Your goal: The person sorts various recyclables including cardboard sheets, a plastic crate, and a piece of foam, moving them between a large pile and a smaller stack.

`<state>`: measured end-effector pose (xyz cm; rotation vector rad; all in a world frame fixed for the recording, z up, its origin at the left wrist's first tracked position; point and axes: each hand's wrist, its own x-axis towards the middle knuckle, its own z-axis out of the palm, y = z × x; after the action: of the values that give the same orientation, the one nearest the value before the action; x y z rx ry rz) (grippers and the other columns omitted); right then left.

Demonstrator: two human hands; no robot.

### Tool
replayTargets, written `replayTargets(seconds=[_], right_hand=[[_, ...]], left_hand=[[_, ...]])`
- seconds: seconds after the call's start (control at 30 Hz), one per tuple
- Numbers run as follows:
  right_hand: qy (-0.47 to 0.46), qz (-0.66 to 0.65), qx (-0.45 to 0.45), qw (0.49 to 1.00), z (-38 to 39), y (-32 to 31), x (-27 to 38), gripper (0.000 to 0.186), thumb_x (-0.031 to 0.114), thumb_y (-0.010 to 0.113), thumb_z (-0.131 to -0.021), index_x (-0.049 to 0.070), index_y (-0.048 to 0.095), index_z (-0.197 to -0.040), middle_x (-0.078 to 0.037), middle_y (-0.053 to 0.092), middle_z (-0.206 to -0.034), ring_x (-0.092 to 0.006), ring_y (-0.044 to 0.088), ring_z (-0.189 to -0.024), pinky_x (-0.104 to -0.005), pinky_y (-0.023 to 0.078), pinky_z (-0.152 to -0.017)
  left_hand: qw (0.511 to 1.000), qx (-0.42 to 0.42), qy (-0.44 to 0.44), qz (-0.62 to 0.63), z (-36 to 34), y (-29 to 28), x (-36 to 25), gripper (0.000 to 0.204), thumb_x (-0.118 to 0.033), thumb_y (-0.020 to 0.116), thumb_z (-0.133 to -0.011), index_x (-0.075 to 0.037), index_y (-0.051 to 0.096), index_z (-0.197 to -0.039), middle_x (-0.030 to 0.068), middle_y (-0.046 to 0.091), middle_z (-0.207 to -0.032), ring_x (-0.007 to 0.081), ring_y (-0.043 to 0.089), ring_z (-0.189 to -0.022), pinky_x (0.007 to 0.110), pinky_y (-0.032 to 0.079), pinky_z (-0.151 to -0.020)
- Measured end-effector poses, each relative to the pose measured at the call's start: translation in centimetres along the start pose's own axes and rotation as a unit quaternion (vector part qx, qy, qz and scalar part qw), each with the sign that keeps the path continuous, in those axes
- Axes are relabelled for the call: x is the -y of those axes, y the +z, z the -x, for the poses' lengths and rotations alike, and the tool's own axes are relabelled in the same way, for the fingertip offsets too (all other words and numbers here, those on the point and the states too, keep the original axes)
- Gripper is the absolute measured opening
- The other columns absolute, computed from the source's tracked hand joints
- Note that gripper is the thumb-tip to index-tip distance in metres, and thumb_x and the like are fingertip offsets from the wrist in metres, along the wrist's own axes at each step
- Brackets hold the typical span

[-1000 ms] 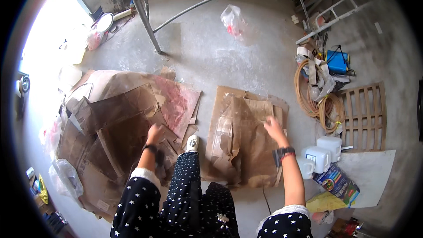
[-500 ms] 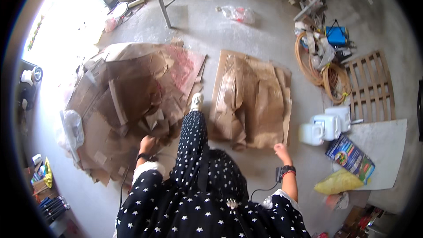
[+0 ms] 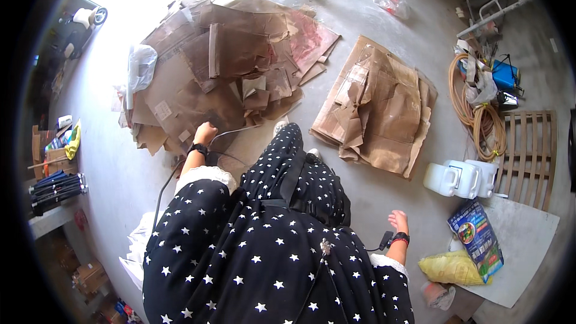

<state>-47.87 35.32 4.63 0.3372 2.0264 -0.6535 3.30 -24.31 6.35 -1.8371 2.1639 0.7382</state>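
My left hand [image 3: 206, 133] is closed in a loose fist in front of the near edge of a heap of flattened cardboard [image 3: 234, 48]; nothing shows in it. A black cable runs by that wrist, and a pale thin strip stretches past the hand toward my foot. On the right, my right hand [image 3: 398, 221] hangs over the grey floor, its fingers loosely bent and apart, holding nothing. A smaller stack of flattened, torn cardboard [image 3: 384, 105] lies ahead of it. My shoes stand between heap and stack, partly hidden by my star-patterned clothing.
White plastic jugs [image 3: 459, 178] stand at the right, with a wooden pallet [image 3: 528, 156], coiled hose [image 3: 465, 102] and a yellow sack [image 3: 453, 267] around them. A crumpled clear plastic bottle [image 3: 390, 4] lies far ahead. Clear plastic wrap [image 3: 141, 67] rests on the heap's left side.
My view has swung left and I have stepped, so the heap and stack sit higher and further right in the picture. My right hand's fingers have loosened.
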Motion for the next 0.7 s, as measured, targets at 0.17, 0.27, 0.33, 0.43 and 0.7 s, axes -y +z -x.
replayTargets(seconds=[0.17,0.27,0.33,0.43,0.7], right_hand=[[-0.056,0.097,0.012,0.994,-1.0,3.2,5.4,0.024,0.023,0.049,-0.077,0.006,0.054,-0.093,-0.007,0.061,-0.074,-0.0131,0.058,-0.060,-0.0251,0.042,-0.052],[-0.091,0.142,0.003,0.986,-2.1,3.1,9.0,0.022,0.024,0.051,-0.078,0.008,0.055,-0.092,-0.005,0.060,-0.071,-0.0111,0.056,-0.055,-0.0219,0.041,-0.047],[-0.126,0.131,0.002,0.983,-1.9,4.5,12.2,0.022,0.024,0.051,-0.078,0.007,0.055,-0.092,-0.004,0.060,-0.070,-0.0101,0.056,-0.055,-0.0212,0.041,-0.046],[-0.177,0.142,-0.004,0.974,-1.2,7.5,16.8,0.022,0.023,0.050,-0.079,0.006,0.056,-0.091,-0.004,0.060,-0.071,-0.0085,0.055,-0.054,-0.0200,0.040,-0.046],[-0.182,0.190,0.040,0.964,2.3,18.0,24.0,0.020,0.020,0.049,-0.078,0.003,0.056,-0.087,-0.005,0.059,-0.069,-0.0097,0.054,-0.054,-0.0213,0.041,-0.048]], left_hand=[[0.993,-0.013,-0.119,0.004,1.3,0.7,5.5,0.028,-0.020,0.051,-0.068,0.004,0.058,-0.080,0.0232,0.058,-0.086,0.0338,0.056,-0.086,0.039,0.044,-0.075],[0.990,-0.073,-0.118,0.033,1.8,0.0,2.8,0.025,-0.020,0.050,-0.068,-0.002,0.057,-0.086,0.0186,0.058,-0.092,0.0315,0.054,-0.090,0.040,0.043,-0.076],[0.989,-0.081,-0.118,0.037,1.8,-1.0,2.9,0.024,-0.020,0.050,-0.069,-0.004,0.057,-0.086,0.0166,0.058,-0.092,0.0307,0.054,-0.090,0.040,0.043,-0.076],[0.990,-0.062,-0.120,0.042,0.6,-1.7,4.9,0.024,-0.020,0.050,-0.069,-0.006,0.058,-0.087,0.0152,0.059,-0.092,0.0297,0.055,-0.090,0.039,0.043,-0.076],[0.985,0.042,-0.159,0.045,-5.1,-3.1,16.2,0.033,-0.023,0.054,-0.066,-0.003,0.058,-0.092,0.0181,0.057,-0.098,0.0310,0.054,-0.094,0.039,0.043,-0.079]])
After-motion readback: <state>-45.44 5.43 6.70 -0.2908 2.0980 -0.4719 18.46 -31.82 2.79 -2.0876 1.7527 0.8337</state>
